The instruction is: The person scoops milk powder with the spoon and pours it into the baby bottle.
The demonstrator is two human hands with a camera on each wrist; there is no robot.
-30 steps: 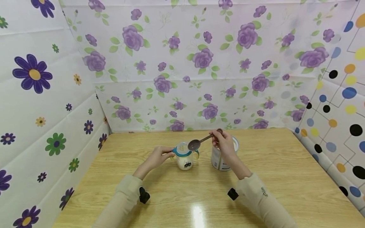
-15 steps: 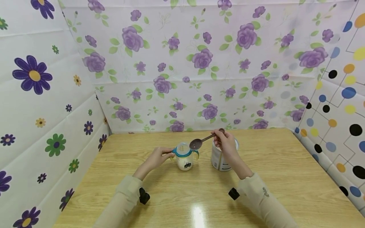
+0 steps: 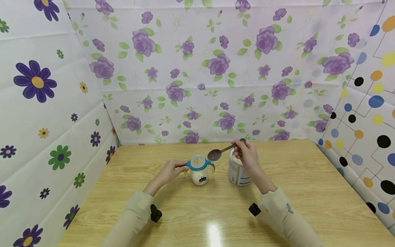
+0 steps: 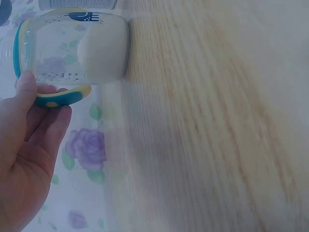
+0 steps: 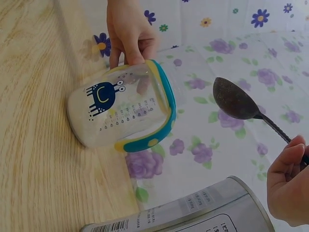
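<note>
A clear baby bottle [image 3: 199, 175] with a teal and yellow two-handled collar stands upright on the table, its top uncapped. White powder fills its lower part, seen in the left wrist view [image 4: 104, 48]. My left hand [image 3: 168, 174] pinches the bottle's left handle [image 4: 63, 98] between thumb and fingers. Between bottle and can, a dark brown spoon [image 3: 214, 154] is held up by its handle in my right hand [image 3: 248, 157]. Its bowl, beside the bottle's mouth, shows only faint specks in the right wrist view [image 5: 235, 99]. Below the right hand stands an open white can [image 3: 239, 173].
The wooden table [image 3: 197, 212] reaches the flowered cloth backdrop [image 3: 197, 113] behind the bottle and can. A flowered sheet [image 3: 55, 130] hangs at the left and a dotted one [image 3: 364, 137] at the right. Black wrist-camera mounts [image 3: 254, 209] sit under both forearms.
My right hand has drifted a little to the right with the spoon, whose bowl has moved from over the bottle's right rim to beside it. The left hand and bottle stay put.
</note>
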